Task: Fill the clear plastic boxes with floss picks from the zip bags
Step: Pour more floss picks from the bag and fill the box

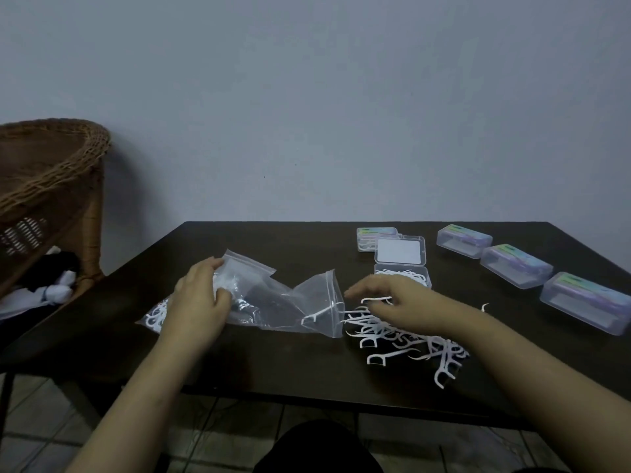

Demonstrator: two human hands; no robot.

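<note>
The wicker chair point(47, 186) is cut off at the left edge; box labels point(519, 257) are too blurred to read.

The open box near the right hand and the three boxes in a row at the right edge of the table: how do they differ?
The open box has its lid folded back; the three boxes in the row are shut. The open box shows loose white floss picks inside; the row boxes show coloured label cards, and picks cannot be made out in them. The open box sits just beyond the right hand; the row lies farther right. All are clear plastic.
</note>
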